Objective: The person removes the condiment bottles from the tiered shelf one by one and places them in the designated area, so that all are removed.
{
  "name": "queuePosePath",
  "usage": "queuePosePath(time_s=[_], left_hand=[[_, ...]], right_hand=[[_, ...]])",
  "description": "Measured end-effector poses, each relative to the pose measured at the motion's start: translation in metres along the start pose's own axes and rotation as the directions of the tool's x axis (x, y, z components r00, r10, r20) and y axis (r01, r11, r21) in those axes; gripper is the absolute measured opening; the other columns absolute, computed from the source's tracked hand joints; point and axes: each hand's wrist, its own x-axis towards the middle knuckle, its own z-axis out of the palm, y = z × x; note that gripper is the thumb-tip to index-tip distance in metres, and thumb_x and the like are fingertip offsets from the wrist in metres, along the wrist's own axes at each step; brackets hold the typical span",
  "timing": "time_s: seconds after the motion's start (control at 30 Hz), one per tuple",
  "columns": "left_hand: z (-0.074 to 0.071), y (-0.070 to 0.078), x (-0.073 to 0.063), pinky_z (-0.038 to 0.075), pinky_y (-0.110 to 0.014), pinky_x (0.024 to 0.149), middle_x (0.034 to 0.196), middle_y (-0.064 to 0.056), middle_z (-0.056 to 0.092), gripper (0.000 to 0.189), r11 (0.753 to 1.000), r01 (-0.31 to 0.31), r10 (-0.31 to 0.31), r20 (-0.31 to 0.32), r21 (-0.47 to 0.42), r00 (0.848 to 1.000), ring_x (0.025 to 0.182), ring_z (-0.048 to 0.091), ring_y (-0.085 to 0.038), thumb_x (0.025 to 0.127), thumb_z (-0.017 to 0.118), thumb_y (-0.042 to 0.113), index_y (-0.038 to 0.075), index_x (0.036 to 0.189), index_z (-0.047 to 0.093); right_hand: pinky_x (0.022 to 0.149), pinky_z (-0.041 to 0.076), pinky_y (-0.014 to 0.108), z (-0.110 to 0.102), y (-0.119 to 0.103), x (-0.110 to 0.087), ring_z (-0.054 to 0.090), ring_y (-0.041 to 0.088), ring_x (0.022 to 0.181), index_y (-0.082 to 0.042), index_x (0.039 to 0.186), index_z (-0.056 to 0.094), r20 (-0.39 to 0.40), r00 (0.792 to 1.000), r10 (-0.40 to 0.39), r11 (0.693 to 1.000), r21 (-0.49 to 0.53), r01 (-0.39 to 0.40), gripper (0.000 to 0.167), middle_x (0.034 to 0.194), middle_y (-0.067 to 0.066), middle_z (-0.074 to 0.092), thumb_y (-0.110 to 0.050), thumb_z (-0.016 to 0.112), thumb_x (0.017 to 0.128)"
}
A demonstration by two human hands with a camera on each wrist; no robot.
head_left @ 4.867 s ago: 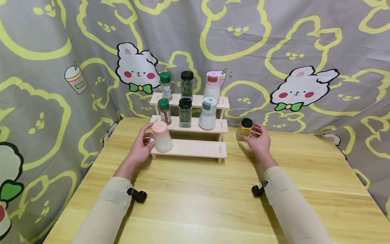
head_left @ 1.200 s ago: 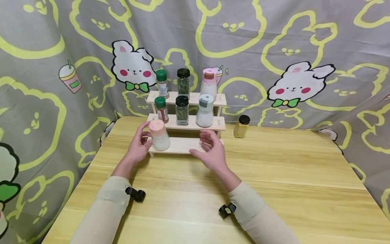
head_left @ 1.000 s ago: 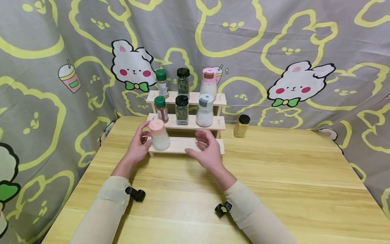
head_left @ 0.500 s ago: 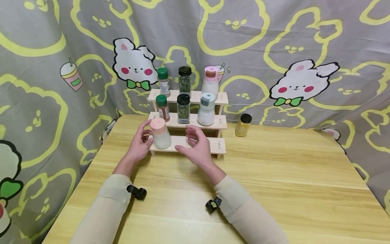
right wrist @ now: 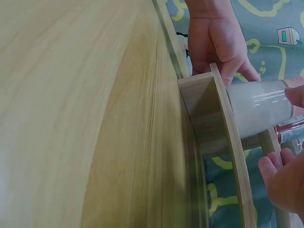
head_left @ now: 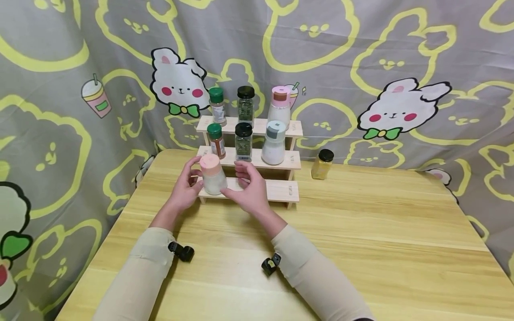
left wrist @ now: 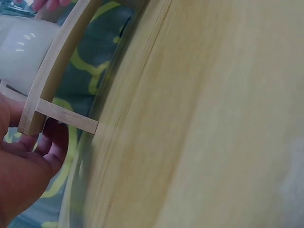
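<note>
A glass jar with a peach-pink lid [head_left: 214,178] stands upright at the left end of the bottom step of a wooden tiered rack [head_left: 281,191]. My left hand [head_left: 185,189] curves loosely beside the jar's left side, at the rack's end. In the left wrist view, its fingers [left wrist: 52,142] bend round behind the shelf end. My right hand [head_left: 250,189] is at the jar's right, thumb tip right at the glass, fingers spread apart from it. In the right wrist view, that thumb [right wrist: 295,96] overlaps the jar near its lid.
Green-capped bottles [head_left: 216,140], black-capped herb bottles [head_left: 243,142], a grey-lidded jar [head_left: 274,145] and a pink-lidded jar [head_left: 279,109] fill the upper steps. A black-capped yellow bottle [head_left: 322,165] stands on the table [head_left: 381,232] right of the rack. A patterned curtain [head_left: 329,67] hangs behind.
My right hand has let go of the yellow bottle and moved left across the bottom step to the pink-lidded jar. My left hand has stayed beside that jar.
</note>
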Motion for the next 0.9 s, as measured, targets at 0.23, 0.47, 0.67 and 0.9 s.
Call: queuePosePath(time_s=[0.23,0.47,0.67,0.9], left_hand=[[-0.001,-0.018,0.004,0.036,-0.038,0.089,0.123,-0.025,0.047,0.075,0.999,-0.035,0.035,-0.022,-0.004,0.999,0.108,0.046,-0.032,0.092,0.048,-0.02,0.02,0.154,0.032],[-0.001,-0.018,0.004,0.036,-0.037,0.089,0.123,-0.025,0.048,0.075,1.0,-0.022,0.022,-0.014,-0.001,1.0,0.109,0.046,-0.032,0.093,0.048,-0.02,0.021,0.154,0.031],[0.0,-0.009,0.003,0.035,-0.039,0.089,0.125,-0.028,0.046,0.073,1.0,-0.023,0.023,-0.007,-0.014,1.0,0.111,0.044,-0.036,0.092,0.048,-0.021,0.014,0.154,0.03],[0.002,0.016,-0.005,0.035,-0.04,0.09,0.13,-0.028,0.043,0.069,0.999,-0.031,0.031,-0.003,-0.025,1.0,0.11,0.044,-0.036,0.09,0.047,-0.022,0.003,0.152,0.031]], right_hand=[[0.096,0.048,0.042,0.012,0.004,0.006,0.058,0.029,0.114,-0.007,0.134,0.056,-0.012,1.0,0.02,0.999,-0.045,-0.02,0.073,0.125,0.012,0.061,-0.003,0.091,0.069],[0.096,0.048,0.039,0.02,0.005,0.008,0.058,0.023,0.112,-0.008,0.132,0.058,-0.02,1.0,0.023,0.997,-0.076,-0.024,0.073,0.122,0.009,0.062,-0.004,0.092,0.068],[0.095,0.048,0.037,0.026,0.005,0.009,0.059,0.021,0.11,-0.01,0.131,0.058,-0.023,0.999,0.023,0.996,-0.084,-0.025,0.072,0.122,0.005,0.062,-0.007,0.092,0.067],[0.093,0.049,0.036,0.035,0.006,0.01,0.059,0.017,0.108,-0.009,0.129,0.059,-0.037,0.999,0.01,0.998,-0.067,-0.013,0.071,0.118,0.001,0.062,-0.005,0.093,0.066]])
